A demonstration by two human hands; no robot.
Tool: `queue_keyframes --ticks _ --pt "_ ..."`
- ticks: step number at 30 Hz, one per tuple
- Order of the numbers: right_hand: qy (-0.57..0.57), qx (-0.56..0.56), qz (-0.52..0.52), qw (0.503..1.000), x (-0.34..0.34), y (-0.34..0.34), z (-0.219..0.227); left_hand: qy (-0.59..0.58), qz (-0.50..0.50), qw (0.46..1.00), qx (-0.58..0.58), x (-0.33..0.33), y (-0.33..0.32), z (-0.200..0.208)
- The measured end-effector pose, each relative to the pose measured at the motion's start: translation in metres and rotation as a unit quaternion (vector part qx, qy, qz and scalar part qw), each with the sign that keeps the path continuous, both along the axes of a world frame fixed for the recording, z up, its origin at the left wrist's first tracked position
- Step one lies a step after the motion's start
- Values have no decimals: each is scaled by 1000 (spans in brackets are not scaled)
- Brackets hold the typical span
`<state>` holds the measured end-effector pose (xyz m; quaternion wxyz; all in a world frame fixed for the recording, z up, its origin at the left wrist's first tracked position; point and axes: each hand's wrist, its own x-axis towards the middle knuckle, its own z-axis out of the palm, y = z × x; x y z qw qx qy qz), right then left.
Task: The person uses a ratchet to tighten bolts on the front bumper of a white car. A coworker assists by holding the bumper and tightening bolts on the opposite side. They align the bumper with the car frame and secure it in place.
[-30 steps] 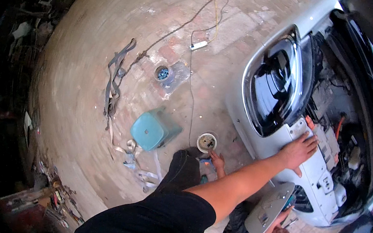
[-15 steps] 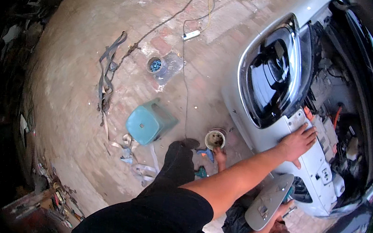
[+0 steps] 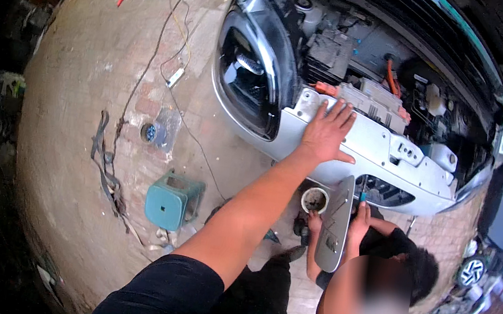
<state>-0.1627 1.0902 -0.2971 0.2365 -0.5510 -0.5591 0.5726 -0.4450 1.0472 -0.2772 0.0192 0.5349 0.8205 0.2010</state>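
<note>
My left hand point(image 3: 328, 132) lies flat, fingers spread, on the silver front bumper point(image 3: 364, 136) of a car, below its open engine bay. Nothing is in it. At the right, my right hand point(image 3: 353, 233) is closed at the edge of a silver, elongated cover panel point(image 3: 335, 224), held upright in front of the bumper. The panel hides some of its fingers. A crouching co-worker's forearm point(image 3: 383, 226) reaches in beside it. A teal-handled tool point(image 3: 362, 197) points up at the bumper's dark opening point(image 3: 385, 193); which hand holds it is hard to tell. The co-worker's other hand point(image 3: 314, 222) touches a small bucket point(image 3: 314, 200).
A teal stool point(image 3: 165, 207) stands on the brick floor at the left. Behind it are grey straps point(image 3: 106, 164), a small tub of blue pieces point(image 3: 149, 132) and a power strip point(image 3: 175, 77) on cables. Various parts and a wheel cover point(image 3: 471, 272) lie at the far right.
My view has swung right toward the car, so more of the engine bay shows. My left hand stays on the bumper. The cover panel now stands more upright, and the co-worker sits farther right.
</note>
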Motion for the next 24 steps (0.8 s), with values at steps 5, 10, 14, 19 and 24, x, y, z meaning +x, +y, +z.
queue_keyframes --ticks 5,10,14,19,24 --pt "208 -294 -212 908 12 7 -19 28 -11 999 -40 10 13 10" --pt "149 -139 -116 972 -2 -5 -7 71 14 995 -63 14 11 17" --pt "203 -124 -137 962 15 -30 -1 95 7 989 -112 22 22 26" --pt "284 -145 -141 937 88 -94 14 137 -3 971 -198 23 33 26" --pt "291 -252 -120 915 208 -166 3 -152 31 984 90 67 17 87"
